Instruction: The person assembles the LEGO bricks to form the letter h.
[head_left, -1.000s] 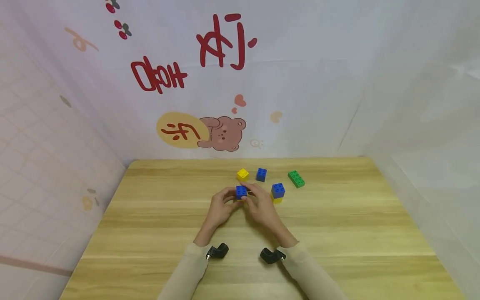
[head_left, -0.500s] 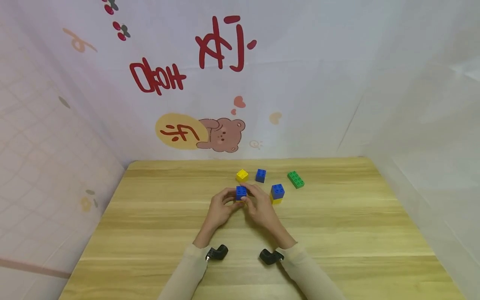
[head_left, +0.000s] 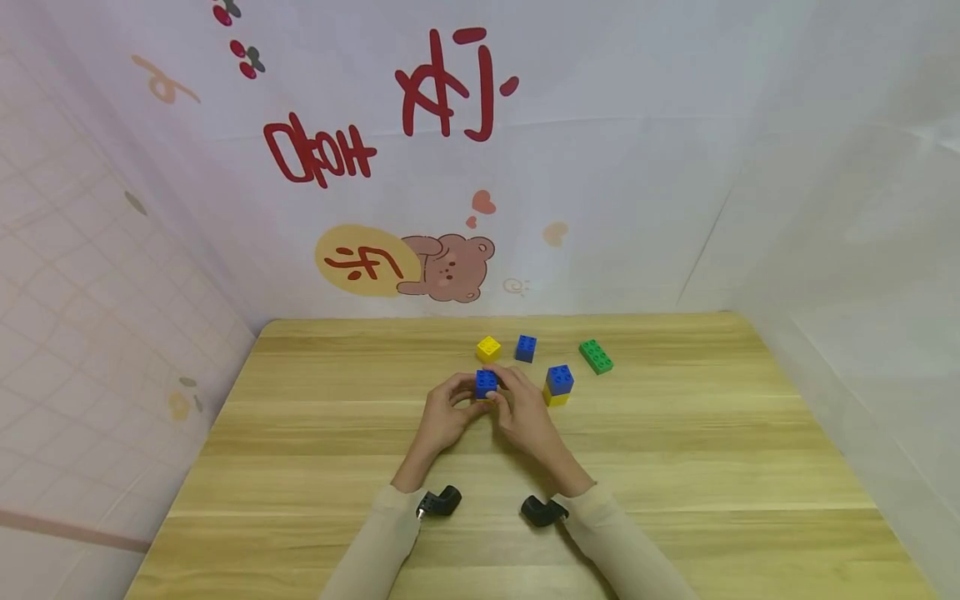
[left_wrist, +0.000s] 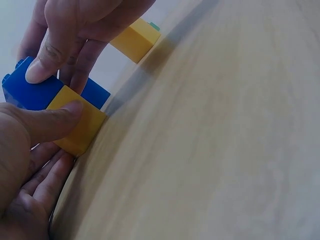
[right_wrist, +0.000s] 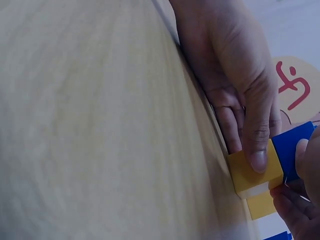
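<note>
Between both hands at mid-table, a blue toy brick (head_left: 486, 381) sits on top of a yellow toy brick (left_wrist: 84, 125). My left hand (head_left: 442, 417) grips the yellow one low down, its thumb across the near side in both wrist views. From the right, my right hand (head_left: 527, 417) pinches the blue brick, thumb on its near face and fingers behind. The two bricks meet face to face in the left wrist view. In the head view the yellow one is mostly hidden beneath the blue.
Just right of my right hand stands a stack of a blue brick (head_left: 559, 377) on a yellow brick (head_left: 557, 400). Farther back lie a loose yellow brick (head_left: 488, 348), a loose blue brick (head_left: 526, 348) and a longer green brick (head_left: 596, 357). A printed cloth (head_left: 600, 167) hangs behind the table.
The head view has shifted slightly. Both hands keep the same hold on the bricks, and the other bricks stay in place.
</note>
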